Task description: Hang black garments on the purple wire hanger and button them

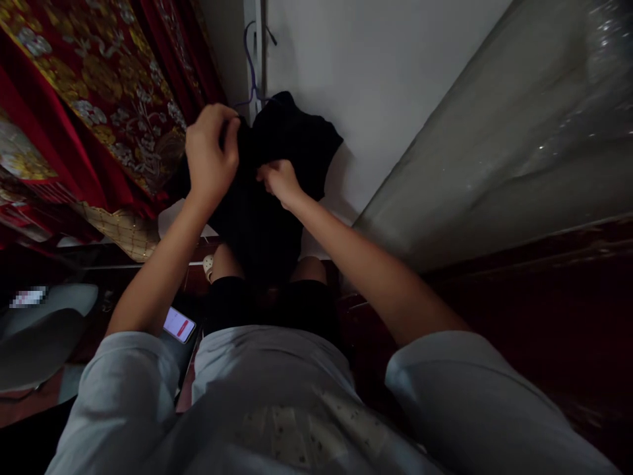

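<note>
A black short-sleeved shirt (pixel 297 135) hangs in front of me on a thin purple hanger (pixel 251 63), whose hook rises above the collar beside a pale upright strip. My left hand (pixel 212 148) is at the shirt's left shoulder near the neck, its fingers curled on the dark cloth. Lower and to the right, my right hand (pixel 281 181) pinches the front of the shirt near its middle. The dark fabric makes its folds hard to make out. The shirt's lower part falls between my knees.
Red and gold patterned curtains (pixel 109 86) hang at the left. A large plastic-wrapped panel (pixel 469 145) leans against the white wall (pixel 366 59) on the right. A lit phone (pixel 179 324) lies beside my left leg, and a grey chair (pixel 44 343) stands farther left.
</note>
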`<action>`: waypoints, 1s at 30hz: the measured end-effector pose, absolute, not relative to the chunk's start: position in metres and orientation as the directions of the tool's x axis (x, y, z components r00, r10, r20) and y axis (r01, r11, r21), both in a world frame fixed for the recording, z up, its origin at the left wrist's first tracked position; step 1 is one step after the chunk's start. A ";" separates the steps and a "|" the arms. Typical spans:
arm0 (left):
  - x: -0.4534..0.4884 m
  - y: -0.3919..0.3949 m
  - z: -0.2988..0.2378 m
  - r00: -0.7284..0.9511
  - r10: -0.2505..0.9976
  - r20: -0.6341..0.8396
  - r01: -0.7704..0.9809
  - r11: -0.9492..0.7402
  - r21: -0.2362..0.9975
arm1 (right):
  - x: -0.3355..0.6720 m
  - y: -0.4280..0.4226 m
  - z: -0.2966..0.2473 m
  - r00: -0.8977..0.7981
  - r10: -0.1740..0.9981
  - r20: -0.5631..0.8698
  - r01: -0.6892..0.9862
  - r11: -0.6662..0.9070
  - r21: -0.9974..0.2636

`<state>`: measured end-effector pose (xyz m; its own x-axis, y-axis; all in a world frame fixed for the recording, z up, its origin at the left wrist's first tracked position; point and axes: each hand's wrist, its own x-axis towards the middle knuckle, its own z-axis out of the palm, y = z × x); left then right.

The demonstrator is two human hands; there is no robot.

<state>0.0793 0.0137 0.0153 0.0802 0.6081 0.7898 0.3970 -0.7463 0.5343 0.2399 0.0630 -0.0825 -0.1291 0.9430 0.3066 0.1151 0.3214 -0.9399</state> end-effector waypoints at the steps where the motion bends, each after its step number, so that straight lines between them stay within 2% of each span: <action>1: 0.072 0.014 0.020 0.024 0.603 0.797 0.402 -0.736 0.545 | 0.241 0.058 -0.086 -0.103 0.959 0.265 0.109 0.275 -0.955; 3: 0.052 0.018 0.020 -0.152 0.655 0.740 0.348 -0.665 0.661 | 0.244 0.043 -0.090 -0.060 0.976 0.210 0.089 0.215 -0.973; 4: 0.041 0.020 0.013 -0.261 0.727 0.635 0.258 -0.582 0.771 | 0.245 0.034 -0.090 -0.080 0.975 0.206 0.078 0.213 -0.974; 6: 0.018 0.022 -0.011 -0.408 0.873 0.266 -0.042 -0.309 0.950 | 0.247 0.018 -0.089 -0.140 0.968 0.208 0.074 0.220 -0.973; 7: 0.009 0.022 -0.028 -0.397 0.914 0.089 -0.153 -0.161 0.975 | 0.248 0.011 -0.088 -0.167 0.964 0.205 0.084 0.221 -0.972; 10: -0.011 0.016 -0.080 -0.437 0.899 0.026 -0.124 -0.089 0.988 | 0.252 -0.002 -0.085 -0.237 0.955 0.176 0.126 0.210 -0.969; 12: -0.017 0.013 -0.104 -0.427 0.897 0.115 0.098 -0.081 0.992 | 0.256 -0.005 -0.085 -0.280 0.947 0.159 0.136 0.203 -0.970; 14: -0.019 0.011 -0.115 -0.315 0.929 0.196 0.350 -0.078 0.934 | 0.262 -0.004 -0.087 -0.302 0.941 0.154 0.123 0.199 -0.972; 17: -0.011 0.006 -0.117 -0.087 0.989 0.123 0.496 -0.064 0.866 | 0.274 0.001 -0.095 -0.294 0.943 0.155 0.113 0.195 -0.974; 19: 0.000 0.000 -0.112 0.056 0.993 0.103 0.518 -0.117 0.847 | 0.283 0.005 -0.102 -0.311 0.940 0.141 0.148 0.195 -0.970; 21: 0.016 -0.007 -0.105 0.132 0.970 0.205 0.466 -0.243 0.851 | 0.292 0.008 -0.109 -0.329 0.935 0.133 0.223 0.213 -0.951; 24: 0.043 -0.013 -0.089 0.021 0.893 0.449 0.259 -0.439 0.860 | 0.299 0.007 -0.116 -0.375 0.897 0.235 0.274 0.349 -0.896; 26: 0.061 -0.016 -0.078 -0.023 0.836 0.548 0.177 -0.537 0.825 | 0.295 0.003 -0.117 -0.457 0.835 0.308 0.198 0.433 -0.879; 28: 0.077 -0.017 -0.070 0.021 0.792 0.610 0.177 -0.603 0.778 | 0.282 -0.005 -0.115 -0.511 0.787 0.345 0.098 0.453 -0.886; 30: 0.090 -0.018 -0.065 0.034 0.746 0.665 0.213 -0.655 0.725 | 0.263 -0.013 -0.110 -0.458 0.808 0.370 0.038 0.434 -0.900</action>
<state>0.0897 -0.0182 -0.0654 0.0342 0.7465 0.6645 0.2134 -0.6550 0.7248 0.2634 -0.0128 -0.1095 -0.4585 0.8078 0.3704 0.0384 0.4344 -0.8999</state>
